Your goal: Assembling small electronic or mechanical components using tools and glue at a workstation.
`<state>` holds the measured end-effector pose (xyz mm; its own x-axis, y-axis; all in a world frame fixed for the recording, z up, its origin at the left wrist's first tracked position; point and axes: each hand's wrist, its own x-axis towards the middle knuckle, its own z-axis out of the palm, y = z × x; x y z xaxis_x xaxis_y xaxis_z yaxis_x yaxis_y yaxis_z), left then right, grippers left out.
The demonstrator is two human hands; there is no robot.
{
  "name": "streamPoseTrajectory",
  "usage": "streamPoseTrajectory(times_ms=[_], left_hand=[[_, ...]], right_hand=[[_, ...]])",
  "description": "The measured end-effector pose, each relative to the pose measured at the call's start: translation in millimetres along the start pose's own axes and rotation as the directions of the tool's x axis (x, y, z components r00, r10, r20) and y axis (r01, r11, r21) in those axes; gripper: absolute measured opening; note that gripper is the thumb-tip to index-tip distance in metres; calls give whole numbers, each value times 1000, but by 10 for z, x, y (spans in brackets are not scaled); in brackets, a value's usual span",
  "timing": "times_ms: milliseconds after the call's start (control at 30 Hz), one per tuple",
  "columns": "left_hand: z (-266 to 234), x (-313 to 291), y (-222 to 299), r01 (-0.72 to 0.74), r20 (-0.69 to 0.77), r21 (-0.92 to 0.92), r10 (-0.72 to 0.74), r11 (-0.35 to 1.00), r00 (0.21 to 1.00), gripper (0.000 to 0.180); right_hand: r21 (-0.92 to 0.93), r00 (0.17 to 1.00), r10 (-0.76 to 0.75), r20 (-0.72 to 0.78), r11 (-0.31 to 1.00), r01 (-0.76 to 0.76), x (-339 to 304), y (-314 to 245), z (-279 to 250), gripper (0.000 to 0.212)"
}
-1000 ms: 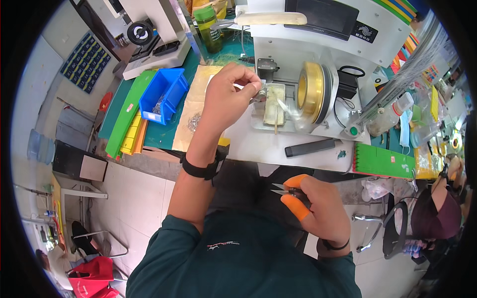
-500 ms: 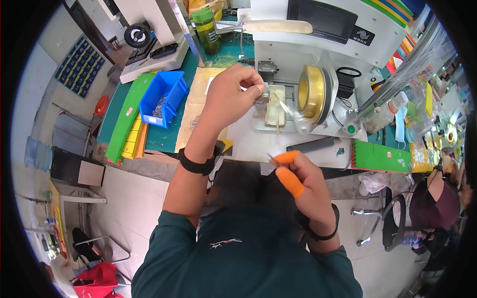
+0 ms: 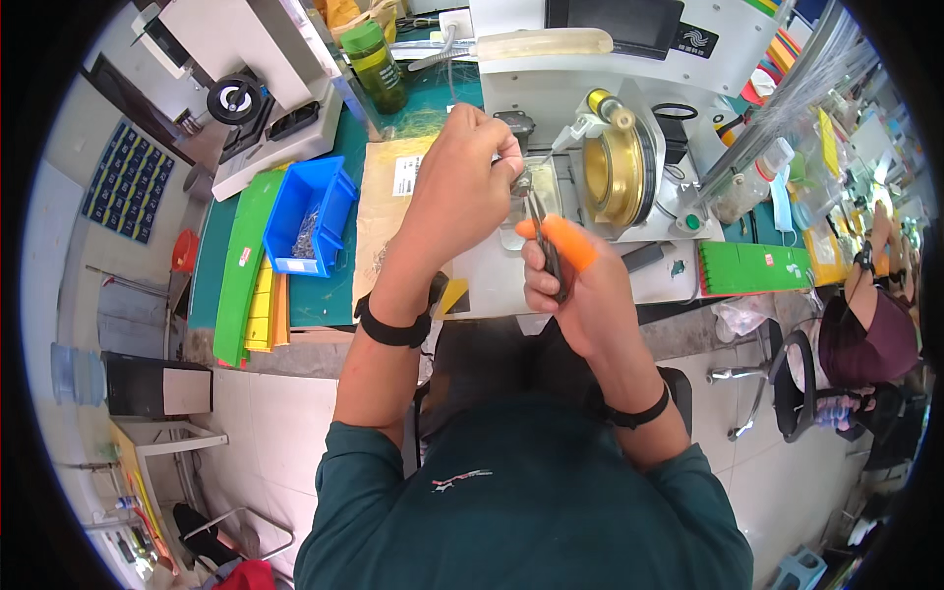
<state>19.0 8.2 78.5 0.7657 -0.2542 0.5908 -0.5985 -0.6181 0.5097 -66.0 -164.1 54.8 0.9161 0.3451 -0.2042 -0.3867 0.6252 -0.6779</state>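
My left hand (image 3: 464,182) is over the machine's front, thumb and fingers pinched on a small metal piece (image 3: 521,184) that is mostly hidden by the fingertips. My right hand (image 3: 582,280), with orange finger cots, is closed around dark metal tweezers (image 3: 547,251). Their tips point up and reach close to the small piece; whether they touch it, I cannot tell. Just behind the fingertips lies a pale rectangular block (image 3: 542,185) on the machine. To its right stands a gold wheel (image 3: 608,182), with a white nozzle-like part (image 3: 580,131) above its left side.
Left of my hands, a blue bin (image 3: 311,216) holds many small metal pieces. Green strips (image 3: 246,256) lie beyond it. Brown paper (image 3: 382,197) covers part of the bench. A green-lidded bottle (image 3: 374,69) stands behind. At right lie a green pad (image 3: 752,267) and a metal post.
My right hand has moved up and left, bringing the tweezers to my left fingertips. The white part by the gold wheel has swung upward. The view has shifted slightly.
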Motion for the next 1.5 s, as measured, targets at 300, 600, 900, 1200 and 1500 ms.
streamPoseTrajectory(times_ms=[300,600,900,1200,1500], left_hand=[[157,-41,-179,283,130,-427,-251,859,959,10],[159,-73,-93,269,71,-453,-267,850,961,7],[155,-97,-113,214,56,-383,-208,899,976,6],[182,-154,-141,241,16,-356,-252,903,968,6],[-117,-16,-116,255,-138,-341,-317,905,938,6]], right_hand=[[146,1000,22,20,989,-25,207,-104,34,38],[213,998,65,-10,975,-61,276,-110,32,34],[273,997,69,20,959,-72,336,-95,-31,35],[306,995,91,28,947,-95,361,-117,-39,28],[28,993,107,-52,994,-106,299,47,-86,21]])
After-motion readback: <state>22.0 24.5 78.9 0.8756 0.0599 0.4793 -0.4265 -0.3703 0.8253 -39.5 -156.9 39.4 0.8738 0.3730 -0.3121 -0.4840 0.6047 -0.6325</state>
